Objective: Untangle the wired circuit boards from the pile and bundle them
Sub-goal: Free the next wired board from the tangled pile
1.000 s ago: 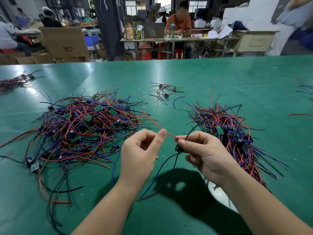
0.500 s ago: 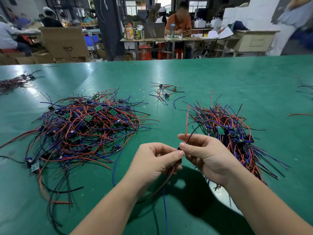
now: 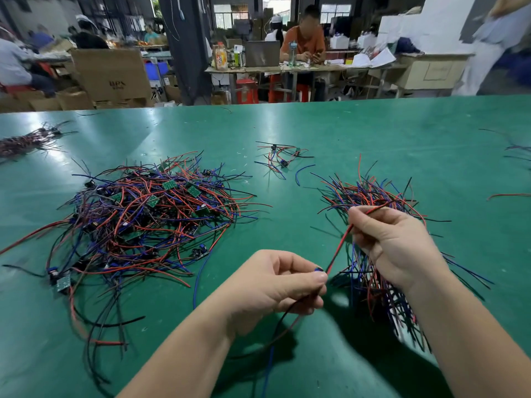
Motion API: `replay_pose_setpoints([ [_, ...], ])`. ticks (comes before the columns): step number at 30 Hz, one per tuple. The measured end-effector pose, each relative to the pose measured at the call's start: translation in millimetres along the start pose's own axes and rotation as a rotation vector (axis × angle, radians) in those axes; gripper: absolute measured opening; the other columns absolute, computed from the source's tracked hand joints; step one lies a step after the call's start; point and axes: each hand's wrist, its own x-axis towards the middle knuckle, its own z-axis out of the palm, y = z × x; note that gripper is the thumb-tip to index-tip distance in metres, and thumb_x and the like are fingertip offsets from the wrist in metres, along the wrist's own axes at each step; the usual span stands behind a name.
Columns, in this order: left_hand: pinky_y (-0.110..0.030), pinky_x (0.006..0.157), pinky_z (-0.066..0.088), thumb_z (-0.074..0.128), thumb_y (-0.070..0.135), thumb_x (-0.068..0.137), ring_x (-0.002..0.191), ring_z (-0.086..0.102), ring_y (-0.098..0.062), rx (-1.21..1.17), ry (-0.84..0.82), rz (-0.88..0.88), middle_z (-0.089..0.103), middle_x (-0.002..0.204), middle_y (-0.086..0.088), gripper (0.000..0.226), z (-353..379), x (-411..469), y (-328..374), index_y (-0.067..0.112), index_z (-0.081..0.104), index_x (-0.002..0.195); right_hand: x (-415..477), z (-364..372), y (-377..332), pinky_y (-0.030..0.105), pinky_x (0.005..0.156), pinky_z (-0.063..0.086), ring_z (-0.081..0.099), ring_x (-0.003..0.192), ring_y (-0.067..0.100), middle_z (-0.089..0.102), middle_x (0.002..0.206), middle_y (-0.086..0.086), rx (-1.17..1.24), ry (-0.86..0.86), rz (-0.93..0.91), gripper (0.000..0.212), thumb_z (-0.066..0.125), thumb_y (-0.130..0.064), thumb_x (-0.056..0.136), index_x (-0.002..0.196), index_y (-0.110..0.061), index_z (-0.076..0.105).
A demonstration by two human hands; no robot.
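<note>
Both bare hands are up over the near edge of the green table [image 3: 359, 130], working a single piece between them. The left hand [image 3: 275, 288] is pinched shut at thumb and forefinger around a small wired circuit board [image 3: 318, 270], mostly hidden by the fingertips, so only a blue speck of it shows; black, red and blue leads trail down out of the palm toward the near side. From that pinch a red wire [image 3: 340, 245] runs taut, up and to the right, into the right hand [image 3: 393, 242], whose thumb and forefinger are closed on it near its far end, with a short tip poking out beyond the fingers. Directly behind and under the right hand lies the sorted bundle [image 3: 370, 196], its wires fanned roughly one way, some passing beneath the wrist. To the left, well apart from the hands, sits the big tangled pile [image 3: 149, 222] of red, blue and black wires with little green boards scattered through it. A small cluster [image 3: 280, 156] of a few wired boards rests farther back, between the two heaps.
</note>
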Motion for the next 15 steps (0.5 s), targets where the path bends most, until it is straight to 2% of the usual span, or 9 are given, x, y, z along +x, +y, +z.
replay_pose_setpoints([
  [4, -0.023, 0.061, 0.056, 0.073, 0.023, 0.067, 0.059, 0.065, -0.013, 0.072, -0.081, -0.034, 0.069, 0.071, -0.004, 0.025, 0.2, -2.1, 1.5, 0.009, 0.064, 0.086, -3.3, 1.8, 0.2, 0.014, 0.042, 0.042, 0.055, 0.044, 0.006, 0.063, 0.052, -0.001, 0.031, 0.088, -0.034, 0.010, 0.072, -0.020, 0.067, 0.059, -0.014, 0.071],
  [6, -0.020, 0.059, 0.054, 0.071, 0.022, 0.072, 0.061, 0.065, -0.012, 0.089, -0.121, -0.058, 0.069, 0.073, -0.002, 0.025, -2.3, -4.3, 2.1, 0.010, 0.066, 0.094, -4.8, 2.4, 1.6, 0.014, 0.039, 0.038, 0.050, 0.039, 0.007, 0.061, 0.050, 0.001, 0.004, 0.126, -0.059, 0.014, 0.071, -0.022, 0.078, 0.068, -0.013, 0.071],
  [9, -0.018, 0.064, 0.049, 0.061, 0.013, 0.088, 0.064, 0.060, -0.009, 0.139, -0.182, -0.055, 0.065, 0.073, 0.002, 0.022, -4.4, -7.2, -0.5, 0.015, 0.066, 0.110, -5.9, 2.6, 2.9, 0.014, 0.034, 0.031, 0.041, 0.033, 0.008, 0.056, 0.046, 0.005, 0.013, 0.149, -0.064, 0.022, 0.064, -0.024, 0.088, 0.071, -0.014, 0.073],
  [12, -0.021, 0.071, 0.045, 0.055, 0.016, 0.094, 0.070, 0.057, -0.009, 0.198, -0.261, -0.012, 0.063, 0.076, 0.005, 0.018, -4.2, -9.1, -2.9, 0.023, 0.068, 0.105, -4.6, 3.7, 3.4, 0.013, 0.033, 0.030, 0.042, 0.031, 0.009, 0.054, 0.044, 0.005, 0.100, 0.090, 0.052, 0.037, 0.044, -0.038, 0.098, 0.087, -0.013, 0.069],
  [14, -0.021, 0.071, 0.045, 0.057, 0.020, 0.090, 0.072, 0.059, -0.009, 0.196, -0.269, 0.024, 0.068, 0.078, 0.004, 0.016, -6.3, -9.2, -0.5, 0.025, 0.071, 0.097, -2.7, 3.0, 3.6, 0.013, 0.034, 0.035, 0.050, 0.035, 0.009, 0.058, 0.047, 0.005, 0.132, 0.006, 0.173, 0.052, 0.028, -0.049, 0.100, 0.095, -0.014, 0.066],
  [15, -0.021, 0.072, 0.047, 0.060, 0.021, 0.088, 0.073, 0.061, -0.010, 0.172, -0.255, 0.058, 0.070, 0.080, 0.002, 0.015, -8.2, -8.4, 0.9, 0.026, 0.072, 0.094, -2.3, 1.8, 4.6, 0.013, 0.036, 0.038, 0.054, 0.038, 0.009, 0.061, 0.051, 0.006, 0.109, -0.040, 0.221, 0.053, 0.026, -0.049, 0.100, 0.096, -0.013, 0.065],
])
